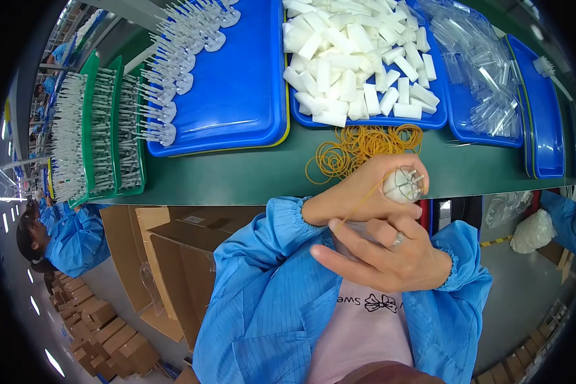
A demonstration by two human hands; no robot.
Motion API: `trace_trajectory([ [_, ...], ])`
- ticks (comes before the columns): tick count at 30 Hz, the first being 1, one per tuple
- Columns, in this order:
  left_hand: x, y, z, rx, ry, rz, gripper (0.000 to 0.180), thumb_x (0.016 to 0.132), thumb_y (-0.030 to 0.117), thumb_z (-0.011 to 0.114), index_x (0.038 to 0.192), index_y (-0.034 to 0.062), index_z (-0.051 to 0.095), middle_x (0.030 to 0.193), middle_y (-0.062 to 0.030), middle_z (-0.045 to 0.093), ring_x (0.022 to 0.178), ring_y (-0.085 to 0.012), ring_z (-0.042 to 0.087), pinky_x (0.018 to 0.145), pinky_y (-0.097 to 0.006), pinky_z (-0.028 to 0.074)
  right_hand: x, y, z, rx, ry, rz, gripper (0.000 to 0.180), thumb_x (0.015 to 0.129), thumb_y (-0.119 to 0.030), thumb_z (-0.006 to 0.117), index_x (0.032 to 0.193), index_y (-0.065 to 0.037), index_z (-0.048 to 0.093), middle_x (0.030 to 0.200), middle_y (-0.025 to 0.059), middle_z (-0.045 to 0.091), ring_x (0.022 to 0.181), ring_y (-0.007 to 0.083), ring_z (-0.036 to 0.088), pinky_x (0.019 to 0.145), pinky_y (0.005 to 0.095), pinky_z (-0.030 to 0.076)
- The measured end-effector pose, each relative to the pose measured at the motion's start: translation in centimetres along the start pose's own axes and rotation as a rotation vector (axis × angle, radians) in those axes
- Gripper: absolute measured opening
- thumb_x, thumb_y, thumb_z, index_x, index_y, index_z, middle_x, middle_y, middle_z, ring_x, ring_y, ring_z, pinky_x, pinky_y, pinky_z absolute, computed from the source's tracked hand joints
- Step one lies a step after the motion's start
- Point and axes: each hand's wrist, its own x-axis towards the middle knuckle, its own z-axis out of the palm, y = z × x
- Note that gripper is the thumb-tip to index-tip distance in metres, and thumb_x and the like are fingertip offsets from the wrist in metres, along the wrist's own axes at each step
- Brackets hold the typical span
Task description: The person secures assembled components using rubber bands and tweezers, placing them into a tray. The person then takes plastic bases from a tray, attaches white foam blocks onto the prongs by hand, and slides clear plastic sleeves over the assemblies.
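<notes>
In the fingers of my left hand [371,189] is a white round plastic part [403,185] with short prongs pointing outward. A thin yellow-brown rubber band [365,200] runs from this part across the back of that hand, down to the fingers of my right hand [393,253]. My right hand, with a ring on one finger, pinches the band between thumb and fingertip, just below the left hand. A loose heap of rubber bands [371,147] lies on the green tabletop [237,179] just beyond my hands.
A blue tray [230,89] has white stemmed plastic parts [173,83] along its left side. White foam blocks [358,57] fill another tray, clear plastic pieces [486,70] a third. Green racks [102,128] stand left. Below are cardboard boxes [179,256]; a co-worker [70,230] is far left.
</notes>
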Motion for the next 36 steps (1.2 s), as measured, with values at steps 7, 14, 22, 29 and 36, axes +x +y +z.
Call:
trace_trajectory([
  [7,-0.1,-0.6,0.9,0.446,0.287,0.21,0.025,0.07,0.006,0.071,0.089,0.006,0.056,0.08,-0.0027,0.057,0.074,-0.0119,0.057,0.067,-0.026,0.046,-0.6,0.4,-1.6,0.019,0.104,0.027,0.043,0.064,-0.021,0.067,0.107,-0.021,0.069,0.11,0.0018,0.064,0.071,0.0132,0.044,0.056,0.0272,0.03],
  [14,-0.4,1.6,-0.2,-0.338,0.098,-0.03,0.034,0.067,0.001,0.074,0.095,0.008,0.056,0.079,-0.001,0.057,0.073,-0.0079,0.055,0.064,-0.022,0.045,-0.6,0.7,-1.3,-0.06,0.137,0.014,0.041,0.071,-0.018,0.064,0.112,-0.018,0.066,0.105,0.0036,0.064,0.072,0.0126,0.05,0.059,0.0268,0.034],
  [22,-0.7,-0.7,-1.0,-0.775,0.004,0.013,0.051,0.066,0.008,0.081,0.107,0.0083,0.05,0.08,-0.0018,0.055,0.073,-0.0121,0.055,0.063,-0.025,0.046,-3.7,3.1,-1.6,0.348,0.005,0.314,0.032,0.063,-0.012,0.076,0.092,-0.006,0.066,0.085,0.0082,0.06,0.084,0.0257,0.06,0.079,0.0412,0.045],
  [29,-0.7,-0.2,-0.1,-0.595,0.102,0.236,0.051,0.072,0.03,0.081,0.108,0.0082,0.051,0.087,-0.0023,0.058,0.075,-0.0137,0.056,0.067,-0.026,0.047,-6.6,4.3,0.5,1.97,0.606,0.335,0.045,0.079,-0.015,0.062,0.12,0.0,0.054,0.116,0.0158,0.057,0.081,0.0286,0.064,0.089,0.0466,0.05],
  [36,-0.1,-1.1,0.0,0.605,0.288,0.691,0.085,0.078,0.056,0.064,0.135,-0.0013,0.037,0.112,-0.0149,0.058,0.083,-0.0286,0.056,0.072,-0.037,0.047,-4.9,5.0,1.5,1.719,0.565,0.79,0.059,0.079,0.006,0.058,0.135,-0.005,0.044,0.13,0.0154,0.047,0.086,0.0231,0.062,0.062,0.0264,0.057],
])
